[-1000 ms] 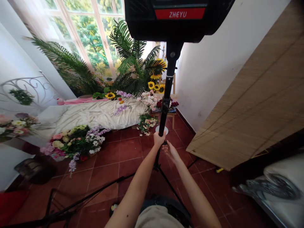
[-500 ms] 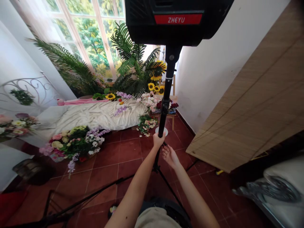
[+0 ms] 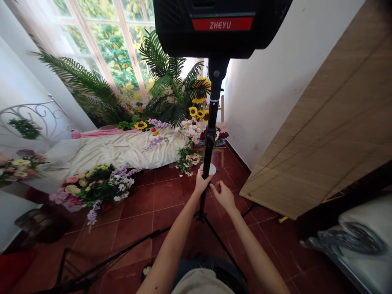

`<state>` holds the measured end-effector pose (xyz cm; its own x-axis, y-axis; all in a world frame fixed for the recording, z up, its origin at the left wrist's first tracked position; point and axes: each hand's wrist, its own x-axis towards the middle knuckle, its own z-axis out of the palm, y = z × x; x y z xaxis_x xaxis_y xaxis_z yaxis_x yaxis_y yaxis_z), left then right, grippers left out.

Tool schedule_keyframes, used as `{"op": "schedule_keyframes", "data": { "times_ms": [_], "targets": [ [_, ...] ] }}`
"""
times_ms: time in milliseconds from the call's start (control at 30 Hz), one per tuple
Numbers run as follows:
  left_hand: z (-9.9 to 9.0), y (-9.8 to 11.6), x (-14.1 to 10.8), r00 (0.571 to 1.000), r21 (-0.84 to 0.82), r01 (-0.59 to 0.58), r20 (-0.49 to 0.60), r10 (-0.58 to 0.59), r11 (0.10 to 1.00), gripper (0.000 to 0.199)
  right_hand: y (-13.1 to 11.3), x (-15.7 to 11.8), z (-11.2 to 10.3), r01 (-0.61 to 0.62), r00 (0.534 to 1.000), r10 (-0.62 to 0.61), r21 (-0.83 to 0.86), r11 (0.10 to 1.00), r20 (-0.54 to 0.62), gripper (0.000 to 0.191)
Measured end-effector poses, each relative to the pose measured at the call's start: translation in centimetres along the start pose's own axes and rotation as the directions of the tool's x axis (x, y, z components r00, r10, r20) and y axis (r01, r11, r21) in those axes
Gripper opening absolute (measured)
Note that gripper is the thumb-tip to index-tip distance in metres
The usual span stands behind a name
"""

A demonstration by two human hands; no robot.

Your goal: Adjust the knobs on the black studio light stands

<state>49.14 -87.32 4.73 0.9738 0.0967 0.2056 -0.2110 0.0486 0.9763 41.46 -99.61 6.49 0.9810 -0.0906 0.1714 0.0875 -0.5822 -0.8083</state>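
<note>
The left hand point(image 3: 201, 183) has its fingers closed around a thin black metal light-stand pole point(image 3: 210, 143), standing upright over the red tile floor point(image 3: 165, 196); the right hand point(image 3: 224, 197) is half open, just beside the pole, not gripping.

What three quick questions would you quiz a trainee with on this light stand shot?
1. True or false: the left hand is closed around the black light stand.
2. Which yellow flowers stand among the palm fronds behind the stand? A) tulips B) sunflowers C) daffodils
3. Fill in the blank: the red label on the black studio light reads ____.

Key: 1 true; 2 B; 3 ZHEYU
</note>
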Motion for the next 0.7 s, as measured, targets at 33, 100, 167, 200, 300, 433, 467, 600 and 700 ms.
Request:
{"op": "schedule_keyframes", "data": {
  "times_ms": [33,100,167,200,300,433,467,600,700],
  "targets": [
    [0.0,-0.1,-0.2,1.000,-0.013,-0.007,0.010,0.007,1.000,0.039,0.0,0.1,-0.1,0.023,1.000,-0.023,-0.021,1.000,-0.004,0.037],
    [0.0,-0.3,-0.6,0.999,-0.022,-0.021,0.024,0.022,1.000,0.035,0.1,0.1,0.1,0.085,0.996,-0.085,-0.006,0.996,-0.036,0.034],
    [-0.2,-0.5,-1.1,0.999,-0.015,-0.022,0.034,0.022,1.000,0.034,0.3,0.0,0.5,0.143,0.987,-0.143,0.000,0.990,-0.071,0.031],
    [-0.3,-0.6,-1.3,0.999,-0.012,-0.015,0.041,0.016,1.000,0.034,0.4,0.0,0.7,0.160,0.984,-0.161,-0.019,0.987,-0.080,0.030],
    [-0.5,-0.6,-1.8,0.999,-0.004,0.004,0.050,-0.004,1.000,0.037,0.8,0.2,1.1,0.182,0.979,-0.190,-0.108,0.977,-0.069,0.032],
    [-0.5,-0.6,-1.9,0.999,0.024,-0.021,0.050,0.020,0.999,0.034,1.2,1.0,1.3,0.160,0.987,-0.160,-0.040,0.986,0.012,0.041],
    [-0.5,-0.7,-1.9,0.998,0.027,-0.028,0.054,0.027,0.999,0.033,1.3,1.2,1.4,0.145,0.988,-0.146,0.021,0.989,0.041,0.044],
    [-0.2,-1.1,-2.0,0.998,0.007,-0.004,0.058,0.003,1.000,0.034,1.7,1.7,2.0,0.058,0.990,-0.087,0.247,0.967,0.108,0.054],
    [0.3,-1.1,-2.0,0.999,0.009,0.041,0.028,-0.042,0.999,0.035,2.1,1.9,2.2,0.007,0.990,-0.051,0.312,0.950,0.130,0.055]
  ]
}}
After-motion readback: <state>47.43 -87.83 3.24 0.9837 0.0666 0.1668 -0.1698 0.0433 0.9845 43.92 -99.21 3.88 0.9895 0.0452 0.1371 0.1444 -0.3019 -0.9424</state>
